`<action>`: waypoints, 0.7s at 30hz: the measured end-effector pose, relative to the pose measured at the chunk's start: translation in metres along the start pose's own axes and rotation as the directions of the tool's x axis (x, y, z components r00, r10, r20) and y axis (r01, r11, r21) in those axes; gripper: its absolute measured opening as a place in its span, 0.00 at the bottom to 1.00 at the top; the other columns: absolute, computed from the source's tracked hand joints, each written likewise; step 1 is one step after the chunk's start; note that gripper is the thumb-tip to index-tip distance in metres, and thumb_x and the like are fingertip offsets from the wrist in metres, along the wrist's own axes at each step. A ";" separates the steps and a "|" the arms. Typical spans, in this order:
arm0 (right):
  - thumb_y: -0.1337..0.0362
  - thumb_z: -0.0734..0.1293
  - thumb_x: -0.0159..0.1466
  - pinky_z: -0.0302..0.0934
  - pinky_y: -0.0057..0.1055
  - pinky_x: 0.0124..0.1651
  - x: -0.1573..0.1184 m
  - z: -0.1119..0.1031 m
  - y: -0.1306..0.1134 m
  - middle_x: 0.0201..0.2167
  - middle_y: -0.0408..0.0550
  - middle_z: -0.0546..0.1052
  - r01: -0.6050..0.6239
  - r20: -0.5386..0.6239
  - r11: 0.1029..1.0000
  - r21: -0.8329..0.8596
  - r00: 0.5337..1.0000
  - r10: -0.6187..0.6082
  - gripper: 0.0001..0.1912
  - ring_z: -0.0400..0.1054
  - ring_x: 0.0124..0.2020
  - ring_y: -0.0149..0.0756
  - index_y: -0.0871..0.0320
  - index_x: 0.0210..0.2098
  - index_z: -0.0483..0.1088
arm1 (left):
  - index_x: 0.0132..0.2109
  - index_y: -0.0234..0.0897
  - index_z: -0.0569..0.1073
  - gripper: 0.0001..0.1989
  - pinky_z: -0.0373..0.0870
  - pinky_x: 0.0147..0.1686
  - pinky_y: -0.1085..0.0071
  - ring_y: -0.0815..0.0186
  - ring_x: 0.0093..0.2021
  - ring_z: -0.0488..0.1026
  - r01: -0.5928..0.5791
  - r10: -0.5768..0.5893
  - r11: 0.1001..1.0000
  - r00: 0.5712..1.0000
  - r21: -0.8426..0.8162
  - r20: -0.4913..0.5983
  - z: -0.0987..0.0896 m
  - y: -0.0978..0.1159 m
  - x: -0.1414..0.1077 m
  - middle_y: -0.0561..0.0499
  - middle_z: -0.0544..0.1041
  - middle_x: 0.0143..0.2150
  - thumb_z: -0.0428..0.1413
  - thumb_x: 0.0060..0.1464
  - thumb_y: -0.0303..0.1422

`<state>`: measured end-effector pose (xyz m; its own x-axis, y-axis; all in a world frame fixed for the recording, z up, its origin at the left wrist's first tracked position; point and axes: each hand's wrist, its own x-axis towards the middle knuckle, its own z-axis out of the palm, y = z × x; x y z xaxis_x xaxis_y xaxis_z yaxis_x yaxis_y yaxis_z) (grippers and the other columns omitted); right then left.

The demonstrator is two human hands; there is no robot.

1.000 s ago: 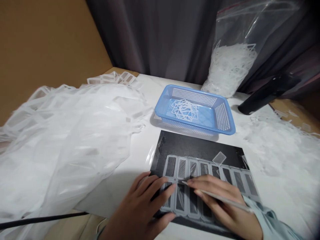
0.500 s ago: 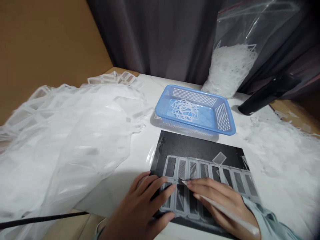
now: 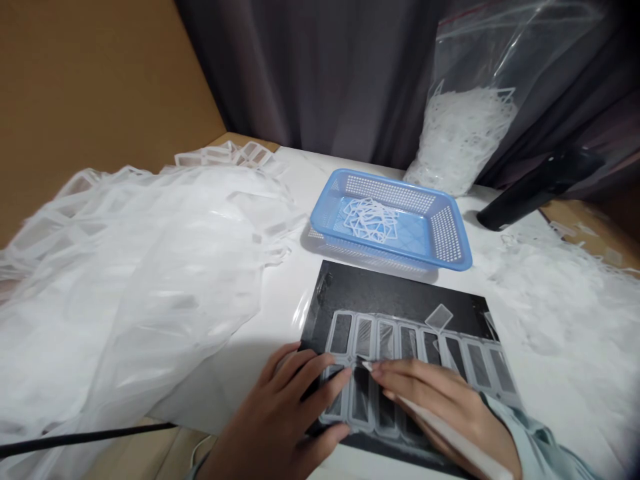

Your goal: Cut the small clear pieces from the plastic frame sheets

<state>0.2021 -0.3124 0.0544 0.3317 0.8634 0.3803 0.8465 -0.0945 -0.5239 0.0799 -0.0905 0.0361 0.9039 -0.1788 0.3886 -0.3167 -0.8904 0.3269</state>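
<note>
A translucent sheet of rectangular frames (image 3: pixel 361 413) lies on a black board (image 3: pixel 395 287). My left hand (image 3: pixel 290 407) rests on the sheet's left end, its fingers spread. My right hand (image 3: pixel 445 403) is closed around a slim white pen-like tool (image 3: pixel 450 435), whose pointed tip touches or hovers just over the sheet between the two rows, close to my left fingertips. One small loose rectangular piece (image 3: pixel 439 318) lies tilted across the upper edge of the sheet. My right hand hides part of the lower row.
Behind the board stands a blue basket (image 3: pixel 395 250) holding thin white frames. Translucent sheets (image 3: pixel 175 267) are heaped at left, white scraps (image 3: pixel 575 300) at right. A filled clear bag (image 3: pixel 460 133) and black cylinder (image 3: pixel 520 197) stand behind.
My right hand and the tool have shifted very slightly left, and the tool's rear end sits a little lower. My left hand has stayed in place.
</note>
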 end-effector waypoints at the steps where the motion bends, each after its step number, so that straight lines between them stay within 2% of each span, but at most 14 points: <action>1: 0.66 0.52 0.75 0.70 0.23 0.50 -0.001 0.001 0.000 0.46 0.54 0.77 0.021 0.005 0.999 -0.035 1.000 -0.021 0.18 0.74 0.47 0.32 0.62 0.53 0.70 | 0.52 0.42 0.75 0.14 0.56 0.58 0.66 0.64 0.49 0.67 0.000 0.000 1.000 1.000 -0.003 0.002 0.000 0.000 0.000 0.54 0.75 0.49 0.52 0.64 0.40; 6: 0.70 0.51 0.75 0.69 0.28 0.53 0.000 0.007 0.000 0.43 0.57 0.78 0.186 0.006 0.964 -0.188 0.982 -0.188 0.20 0.73 0.48 0.36 0.68 0.49 0.73 | 0.52 0.42 0.75 0.13 0.55 0.58 0.66 0.64 0.49 0.67 -0.002 0.002 1.000 1.000 -0.007 0.007 0.001 -0.001 0.000 0.54 0.74 0.49 0.52 0.64 0.39; 9: 0.72 0.52 0.74 0.69 0.30 0.54 0.003 0.009 0.002 0.45 0.57 0.78 0.234 0.015 0.938 -0.257 0.971 -0.238 0.19 0.73 0.50 0.37 0.68 0.47 0.74 | 0.52 0.42 0.75 0.13 0.57 0.56 0.65 0.64 0.48 0.67 -0.010 0.010 1.000 1.000 0.004 0.001 0.002 -0.001 -0.001 0.53 0.74 0.49 0.53 0.64 0.38; 12: 0.74 0.52 0.73 0.67 0.33 0.58 0.000 0.007 0.005 0.47 0.59 0.77 0.245 0.018 0.923 -0.297 0.968 -0.251 0.19 0.70 0.54 0.39 0.69 0.49 0.73 | 0.52 0.42 0.74 0.13 0.58 0.56 0.63 0.63 0.48 0.67 -0.013 0.013 1.000 1.000 0.006 -0.007 0.003 -0.001 -0.001 0.52 0.74 0.49 0.53 0.64 0.37; 14: 0.74 0.52 0.73 0.67 0.33 0.58 -0.004 0.002 0.009 0.51 0.61 0.75 0.203 0.030 0.923 -0.327 0.978 -0.205 0.19 0.67 0.57 0.41 0.69 0.53 0.71 | 0.52 0.42 0.74 0.13 0.57 0.57 0.62 0.63 0.48 0.67 -0.012 0.012 1.000 1.000 0.001 -0.010 0.002 0.000 -0.001 0.52 0.74 0.48 0.53 0.64 0.36; 16: 0.73 0.52 0.73 0.68 0.32 0.56 -0.009 -0.004 0.014 0.55 0.60 0.72 0.108 0.012 0.927 -0.359 0.994 -0.111 0.20 0.66 0.59 0.41 0.66 0.60 0.67 | 0.52 0.42 0.74 0.12 0.55 0.57 0.63 0.63 0.48 0.67 -0.012 0.012 1.000 1.000 -0.002 -0.007 0.001 0.000 -0.001 0.53 0.75 0.48 0.52 0.64 0.36; 19: 0.72 0.53 0.73 0.68 0.30 0.54 -0.017 -0.012 0.023 0.58 0.56 0.70 -0.070 -0.070 0.914 -0.400 0.997 0.045 0.23 0.69 0.56 0.39 0.58 0.65 0.62 | 0.51 0.42 0.75 0.12 0.54 0.58 0.63 0.64 0.47 0.67 -0.010 0.010 1.000 1.000 -0.011 0.002 0.000 0.000 0.000 0.53 0.75 0.47 0.52 0.64 0.37; 21: 0.73 0.53 0.73 0.68 0.29 0.51 -0.021 -0.017 0.029 0.58 0.54 0.70 -0.152 -0.135 0.896 -0.418 0.985 0.104 0.24 0.70 0.54 0.39 0.55 0.65 0.61 | 0.51 0.42 0.75 0.12 0.53 0.59 0.63 0.64 0.47 0.67 -0.002 0.003 1.000 1.000 -0.019 0.002 0.000 0.000 -0.001 0.54 0.75 0.47 0.52 0.64 0.37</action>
<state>0.2266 -0.3420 0.0444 0.4710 0.7741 0.4230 0.8820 -0.4229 -0.2082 0.0792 -0.0906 0.0354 0.9037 -0.1819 0.3877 -0.3244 -0.8817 0.3426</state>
